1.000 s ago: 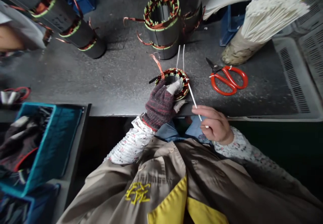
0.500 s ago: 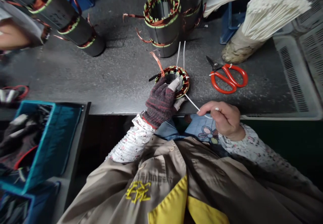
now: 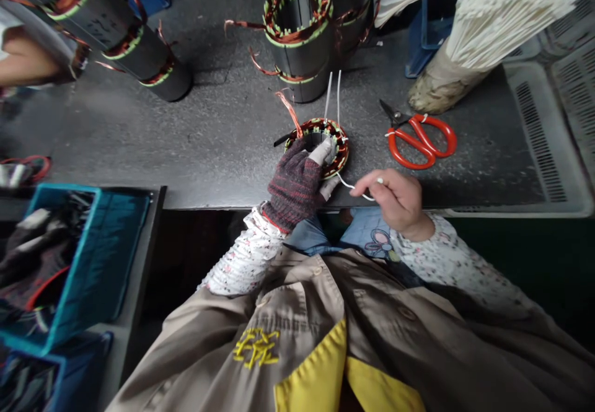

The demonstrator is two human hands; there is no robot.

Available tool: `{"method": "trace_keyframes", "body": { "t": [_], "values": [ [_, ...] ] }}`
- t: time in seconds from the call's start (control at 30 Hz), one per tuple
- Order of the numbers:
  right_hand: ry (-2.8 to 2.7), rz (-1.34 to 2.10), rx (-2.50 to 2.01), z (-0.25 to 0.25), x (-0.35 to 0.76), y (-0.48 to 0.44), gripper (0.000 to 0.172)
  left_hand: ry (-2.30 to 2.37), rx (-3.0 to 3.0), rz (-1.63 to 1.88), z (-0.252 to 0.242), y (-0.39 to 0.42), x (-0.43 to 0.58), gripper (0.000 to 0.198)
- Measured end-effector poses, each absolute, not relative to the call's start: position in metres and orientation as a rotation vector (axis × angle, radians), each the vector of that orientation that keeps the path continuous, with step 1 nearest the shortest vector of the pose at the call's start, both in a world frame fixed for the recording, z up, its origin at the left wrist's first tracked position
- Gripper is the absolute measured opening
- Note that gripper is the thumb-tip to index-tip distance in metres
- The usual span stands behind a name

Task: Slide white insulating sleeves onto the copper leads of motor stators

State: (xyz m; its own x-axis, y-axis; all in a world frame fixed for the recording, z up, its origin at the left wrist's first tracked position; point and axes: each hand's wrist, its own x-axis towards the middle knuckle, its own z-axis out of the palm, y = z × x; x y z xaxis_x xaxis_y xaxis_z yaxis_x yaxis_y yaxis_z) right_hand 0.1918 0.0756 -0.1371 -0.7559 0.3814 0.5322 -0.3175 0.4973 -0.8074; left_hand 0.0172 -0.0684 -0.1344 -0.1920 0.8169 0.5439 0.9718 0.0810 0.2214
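My left hand [image 3: 300, 173], in a dark knitted glove with light-wrapped fingertips, grips the near rim of a motor stator [image 3: 343, 152] with copper windings. Its thumb and fingers are closed on that rim, partly hiding the core. Two white ends of cord [image 3: 328, 99] stick up from the far side of the windings, and a copper lead bundle [image 3: 290, 113] rises at the left. My bare right hand [image 3: 395, 198] pinches a white cord [image 3: 344, 180] that runs, slightly slack, from the stator's near right edge.
Red-handled scissors [image 3: 421, 142] lie right of the stator. Behind stand a taller stator [image 3: 300, 59] and a bundle of white cords [image 3: 497, 28]. A stack of stators [image 3: 121, 34] is at the upper left. Teal bin [image 3: 97, 257] sits left. Another person's arm [image 3: 28, 59] shows far left.
My right hand has moved left and slightly up, closer to the stator. The cord between them, straight before, now bends. My left hand keeps its hold.
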Motion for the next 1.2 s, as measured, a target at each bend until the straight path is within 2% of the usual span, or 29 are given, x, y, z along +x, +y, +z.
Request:
{"method": "trace_keyframes", "body": {
  "t": [0.17,0.27,0.3,0.4,0.47,0.7,0.83,0.97,1.1,1.2],
  "values": [
    [-1.794,1.525,0.045,-0.144,0.182,0.073,0.017,-2.128,-1.780,-0.763,-0.133,-0.069,0.018,0.059],
    [-1.538,1.927,-0.020,-0.141,0.194,0.071,0.052,-2.148,-1.785,-0.754,-0.132,-0.070,0.019,0.058],
    [-1.484,2.060,-0.133,-0.139,0.197,0.069,0.057,-2.149,-1.790,-0.761,-0.132,-0.070,0.019,0.058],
    [-1.497,2.328,-0.641,-0.136,0.200,0.061,0.046,-2.147,-1.816,-0.805,-0.133,-0.070,0.018,0.060],
    [-1.590,2.396,-0.862,-0.135,0.192,0.055,0.050,-2.139,-1.831,-0.827,-0.134,-0.070,0.016,0.062],
    [-1.876,2.209,-0.876,-0.131,0.154,0.060,0.057,-2.024,-1.783,-0.802,-0.137,-0.067,0.016,0.054],
    [-2.132,2.073,-0.831,-0.129,0.167,0.067,0.063,-2.038,-1.814,-0.839,-0.136,-0.067,0.017,0.059],
    [-2.163,1.890,-0.793,-0.133,0.163,0.065,0.066,-1.963,-1.833,-0.914,-0.133,-0.070,0.018,0.062],
    [-2.129,1.726,-0.742,-0.133,0.155,0.066,0.058,-2.033,-1.755,-1.140,-0.134,-0.072,0.026,0.061],
    [-1.928,1.883,-0.632,-0.128,0.164,0.068,0.052,-2.126,-1.715,-1.446,-0.136,-0.069,0.030,0.055]
  ]
}}
